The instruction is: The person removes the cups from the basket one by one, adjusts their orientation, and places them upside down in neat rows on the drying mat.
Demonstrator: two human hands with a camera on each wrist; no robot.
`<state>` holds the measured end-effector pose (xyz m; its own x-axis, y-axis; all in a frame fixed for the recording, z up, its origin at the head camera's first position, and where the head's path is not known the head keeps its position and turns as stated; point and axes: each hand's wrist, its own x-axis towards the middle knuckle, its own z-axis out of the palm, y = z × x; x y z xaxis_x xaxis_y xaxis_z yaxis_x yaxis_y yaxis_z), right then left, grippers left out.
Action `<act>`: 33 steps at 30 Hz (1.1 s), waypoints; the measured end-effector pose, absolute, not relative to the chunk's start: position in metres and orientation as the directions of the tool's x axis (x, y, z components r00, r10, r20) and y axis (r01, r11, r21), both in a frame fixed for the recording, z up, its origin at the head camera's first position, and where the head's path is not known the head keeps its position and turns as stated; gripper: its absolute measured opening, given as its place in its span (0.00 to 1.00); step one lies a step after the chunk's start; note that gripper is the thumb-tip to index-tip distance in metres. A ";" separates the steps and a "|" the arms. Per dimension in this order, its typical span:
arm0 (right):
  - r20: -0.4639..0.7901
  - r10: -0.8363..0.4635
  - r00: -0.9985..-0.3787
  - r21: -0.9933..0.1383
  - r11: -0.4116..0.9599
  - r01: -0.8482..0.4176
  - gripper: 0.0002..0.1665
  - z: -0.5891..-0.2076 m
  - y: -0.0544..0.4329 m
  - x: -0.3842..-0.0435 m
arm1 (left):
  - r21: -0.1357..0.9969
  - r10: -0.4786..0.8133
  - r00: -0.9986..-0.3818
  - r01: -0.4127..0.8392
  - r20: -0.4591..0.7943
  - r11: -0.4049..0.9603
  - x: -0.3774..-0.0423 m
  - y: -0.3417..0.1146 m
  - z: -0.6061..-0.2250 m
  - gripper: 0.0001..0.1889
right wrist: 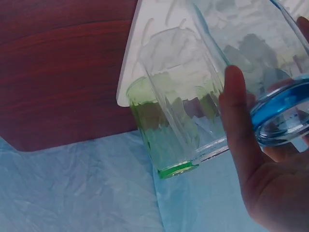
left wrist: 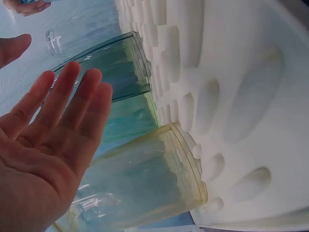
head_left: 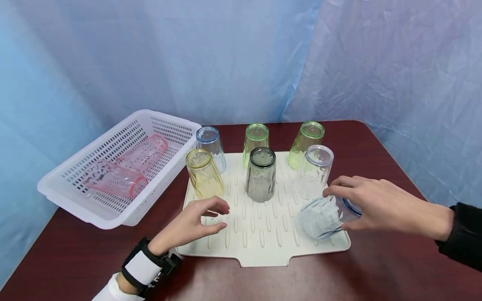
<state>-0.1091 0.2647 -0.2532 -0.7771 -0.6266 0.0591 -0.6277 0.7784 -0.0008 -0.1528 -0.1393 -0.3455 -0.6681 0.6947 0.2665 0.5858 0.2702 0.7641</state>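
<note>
My right hand (head_left: pixel 388 205) grips a clear drinking glass with a blue base (head_left: pixel 320 219) between thumb and fingers. The glass leans over the front right corner of the white drying mat (head_left: pixel 263 246), its mouth down and to the left. In the right wrist view its thick blue base (right wrist: pixel 280 104) lies within the hand's grasp. A clear glass (head_left: pixel 315 173) stands upside down just behind it. My left hand (head_left: pixel 196 221) hovers over the mat's front left, fingers loosely bent and holding nothing. Close behind that hand is an upside-down yellow glass (head_left: pixel 205 175).
Other upturned glasses on the mat are a grey one (head_left: pixel 261 177), a blue-based one (head_left: pixel 211 146) and two green ones (head_left: pixel 257 140) at the back. A white perforated basket (head_left: pixel 86 213) at left holds two pink glasses (head_left: pixel 113 179) lying down. Blue cloth hangs behind the table.
</note>
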 end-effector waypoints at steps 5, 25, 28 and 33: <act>0.012 -0.614 -0.789 0.012 0.790 -0.614 0.37 -0.255 0.261 -0.115 | 0.771 0.682 -0.679 0.578 0.271 0.270 -0.153 -0.142 -0.348 0.13; 0.022 -0.604 -0.796 0.035 0.797 -0.604 0.43 -0.260 0.243 -0.124 | 0.684 0.641 -0.673 0.664 0.368 0.304 -0.149 -0.155 -0.338 0.11; 0.065 -0.611 -0.789 0.047 0.791 -0.610 0.45 -0.260 0.243 -0.123 | 0.628 0.641 -0.663 0.698 0.387 0.343 -0.150 -0.162 -0.331 0.12; 0.139 -0.652 -0.745 0.067 0.757 -0.650 0.50 -0.256 0.240 -0.124 | 0.523 0.638 -0.641 0.750 0.426 0.404 -0.151 -0.176 -0.314 0.12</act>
<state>-0.1240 0.2401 -0.2557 -0.7450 -0.6524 0.1388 -0.6503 0.7568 0.0668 -0.1511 -0.1761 -0.3143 -0.6409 0.6385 0.4261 0.7504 0.4042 0.5230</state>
